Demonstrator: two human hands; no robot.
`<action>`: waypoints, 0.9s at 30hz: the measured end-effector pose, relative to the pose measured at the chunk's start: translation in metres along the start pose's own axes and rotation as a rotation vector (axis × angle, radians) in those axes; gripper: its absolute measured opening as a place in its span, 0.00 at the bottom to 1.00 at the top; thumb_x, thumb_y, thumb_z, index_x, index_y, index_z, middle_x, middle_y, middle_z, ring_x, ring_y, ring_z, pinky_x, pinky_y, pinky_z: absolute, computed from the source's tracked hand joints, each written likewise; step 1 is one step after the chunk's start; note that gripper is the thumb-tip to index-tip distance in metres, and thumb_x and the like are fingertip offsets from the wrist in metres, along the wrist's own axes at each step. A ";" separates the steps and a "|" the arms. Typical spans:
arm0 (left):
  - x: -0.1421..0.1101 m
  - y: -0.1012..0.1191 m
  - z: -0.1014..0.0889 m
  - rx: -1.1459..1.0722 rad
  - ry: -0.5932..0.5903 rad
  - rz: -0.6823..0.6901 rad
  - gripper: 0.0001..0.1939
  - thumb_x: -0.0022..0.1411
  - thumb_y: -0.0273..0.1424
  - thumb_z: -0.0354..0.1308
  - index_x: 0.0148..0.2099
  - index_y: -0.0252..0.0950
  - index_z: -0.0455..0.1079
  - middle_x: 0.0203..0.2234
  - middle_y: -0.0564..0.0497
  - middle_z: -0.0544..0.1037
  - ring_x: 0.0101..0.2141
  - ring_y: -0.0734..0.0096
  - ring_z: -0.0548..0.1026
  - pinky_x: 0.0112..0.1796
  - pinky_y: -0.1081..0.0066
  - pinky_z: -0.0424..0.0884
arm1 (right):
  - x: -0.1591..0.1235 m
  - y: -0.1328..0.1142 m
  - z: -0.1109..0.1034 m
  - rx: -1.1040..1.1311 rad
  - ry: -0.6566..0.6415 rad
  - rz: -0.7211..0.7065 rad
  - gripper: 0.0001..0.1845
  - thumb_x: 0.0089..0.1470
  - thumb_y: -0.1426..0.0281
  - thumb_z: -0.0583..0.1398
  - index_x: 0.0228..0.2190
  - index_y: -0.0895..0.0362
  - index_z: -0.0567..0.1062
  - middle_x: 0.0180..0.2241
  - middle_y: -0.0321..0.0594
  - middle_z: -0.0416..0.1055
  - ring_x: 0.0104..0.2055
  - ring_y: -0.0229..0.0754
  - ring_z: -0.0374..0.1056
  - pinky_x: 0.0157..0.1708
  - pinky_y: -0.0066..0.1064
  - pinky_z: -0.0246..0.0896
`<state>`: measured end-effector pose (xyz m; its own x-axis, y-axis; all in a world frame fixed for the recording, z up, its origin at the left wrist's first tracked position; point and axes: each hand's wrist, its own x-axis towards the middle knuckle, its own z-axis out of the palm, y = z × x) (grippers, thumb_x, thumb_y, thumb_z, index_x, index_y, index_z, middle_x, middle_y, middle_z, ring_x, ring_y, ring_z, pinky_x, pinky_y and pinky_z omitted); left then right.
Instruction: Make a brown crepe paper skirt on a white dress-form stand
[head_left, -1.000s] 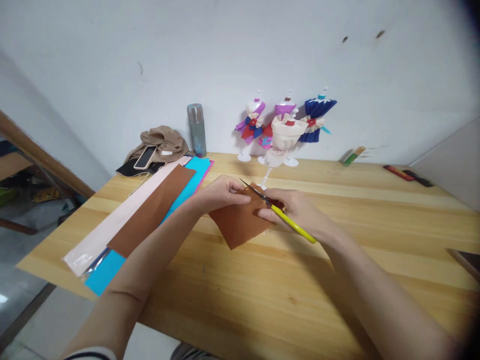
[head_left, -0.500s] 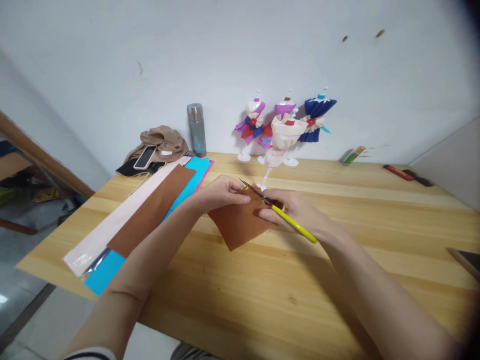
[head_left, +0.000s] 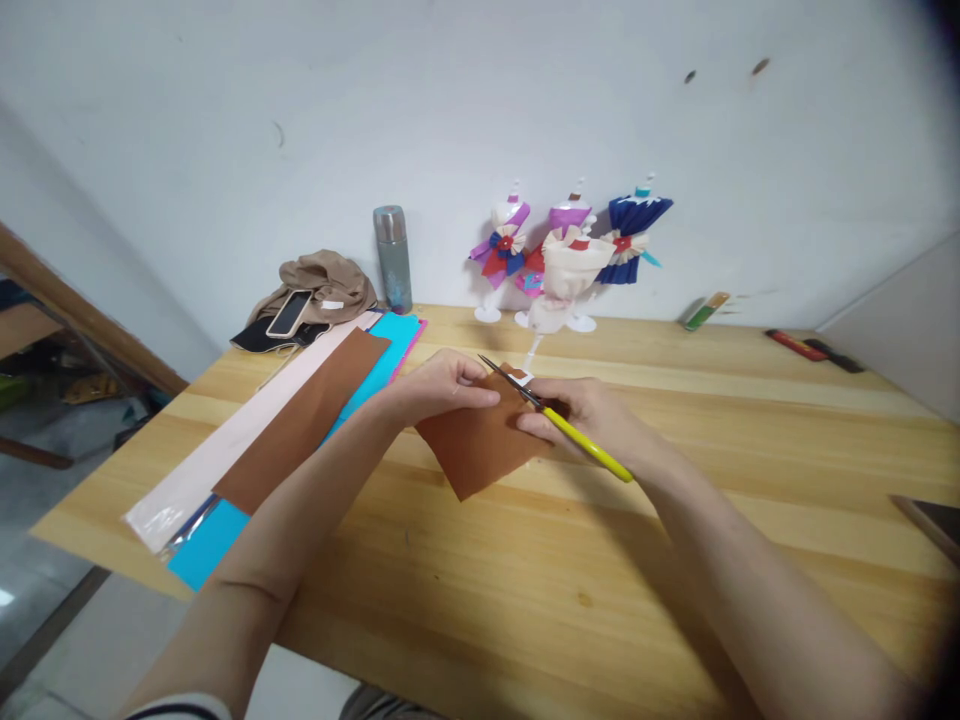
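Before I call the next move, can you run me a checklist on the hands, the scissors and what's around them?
1. Left hand gripping the small brown piece: ok, pinched near its upper edge.
2. Right hand holding the scissors: ok.
3. Blades well clear of the left hand: not ok, the tip looks close to its fingers.
4. Blades fully closed: cannot tell, too small.
5. Thermos upright and away from the hands: ok.
6. Long brown strip out of the scissors' way: ok, off to the left.
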<state>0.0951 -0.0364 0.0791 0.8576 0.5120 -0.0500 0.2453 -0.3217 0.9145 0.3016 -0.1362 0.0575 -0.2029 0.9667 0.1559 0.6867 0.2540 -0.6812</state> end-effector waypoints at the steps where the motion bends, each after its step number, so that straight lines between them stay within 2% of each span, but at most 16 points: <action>1: 0.000 0.000 0.000 -0.004 0.003 0.001 0.14 0.54 0.38 0.63 0.26 0.32 0.69 0.23 0.55 0.67 0.27 0.75 0.63 0.29 0.72 0.55 | 0.000 0.000 0.000 -0.001 -0.002 0.005 0.26 0.55 0.45 0.60 0.23 0.54 0.68 0.22 0.34 0.57 0.26 0.39 0.53 0.25 0.33 0.49; 7: 0.001 -0.003 -0.001 -0.046 0.006 -0.020 0.12 0.54 0.37 0.64 0.33 0.31 0.76 0.27 0.52 0.76 0.31 0.71 0.70 0.32 0.73 0.63 | 0.001 -0.001 -0.002 -0.011 0.008 0.030 0.28 0.52 0.43 0.62 0.20 0.54 0.64 0.20 0.32 0.53 0.24 0.36 0.50 0.23 0.31 0.45; 10: -0.001 0.000 -0.004 -0.031 -0.011 -0.037 0.12 0.54 0.36 0.64 0.35 0.32 0.78 0.28 0.52 0.78 0.31 0.70 0.73 0.34 0.73 0.65 | -0.001 -0.001 -0.006 0.013 0.002 0.023 0.27 0.50 0.44 0.63 0.21 0.54 0.67 0.19 0.32 0.54 0.23 0.36 0.50 0.23 0.30 0.44; 13: -0.007 0.006 -0.009 -0.011 -0.034 -0.070 0.11 0.54 0.36 0.64 0.35 0.32 0.78 0.28 0.52 0.79 0.31 0.70 0.74 0.34 0.72 0.66 | -0.006 -0.002 -0.013 0.113 0.005 0.012 0.23 0.49 0.47 0.65 0.22 0.53 0.71 0.18 0.32 0.56 0.22 0.36 0.51 0.22 0.30 0.46; 17: -0.012 0.014 -0.016 0.037 -0.022 -0.049 0.10 0.55 0.34 0.63 0.34 0.32 0.78 0.27 0.52 0.78 0.31 0.70 0.73 0.32 0.73 0.66 | -0.012 -0.009 -0.019 0.261 0.094 -0.006 0.13 0.50 0.55 0.67 0.29 0.52 0.75 0.22 0.35 0.64 0.23 0.38 0.57 0.22 0.32 0.53; 20: -0.011 0.014 -0.012 0.105 -0.045 -0.003 0.09 0.56 0.34 0.62 0.32 0.32 0.76 0.25 0.54 0.75 0.29 0.73 0.70 0.31 0.74 0.63 | -0.011 -0.013 -0.011 0.254 0.129 -0.059 0.14 0.47 0.59 0.68 0.33 0.50 0.72 0.28 0.38 0.68 0.29 0.43 0.63 0.28 0.36 0.61; 23: -0.008 0.013 0.000 0.153 -0.044 0.050 0.10 0.56 0.34 0.61 0.26 0.33 0.72 0.20 0.58 0.67 0.27 0.76 0.65 0.29 0.74 0.59 | -0.008 -0.014 0.007 0.278 0.142 -0.077 0.17 0.47 0.59 0.68 0.36 0.50 0.69 0.33 0.38 0.69 0.34 0.46 0.65 0.34 0.39 0.63; 25: -0.007 0.013 0.007 0.144 -0.017 0.067 0.14 0.56 0.36 0.62 0.23 0.33 0.69 0.18 0.59 0.61 0.25 0.78 0.60 0.27 0.75 0.55 | -0.005 -0.013 0.017 0.298 0.182 -0.038 0.18 0.46 0.58 0.68 0.34 0.50 0.67 0.32 0.37 0.67 0.32 0.45 0.64 0.33 0.39 0.61; 27: -0.007 0.015 0.009 0.078 -0.014 0.057 0.13 0.56 0.37 0.63 0.25 0.33 0.70 0.19 0.58 0.63 0.25 0.78 0.61 0.27 0.75 0.56 | -0.003 -0.012 0.022 0.333 0.244 0.025 0.18 0.44 0.58 0.68 0.32 0.50 0.67 0.30 0.36 0.65 0.30 0.44 0.62 0.31 0.38 0.60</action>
<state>0.0963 -0.0519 0.0895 0.8772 0.4801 -0.0044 0.2297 -0.4116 0.8819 0.2783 -0.1427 0.0490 0.0102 0.9616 0.2743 0.4181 0.2451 -0.8747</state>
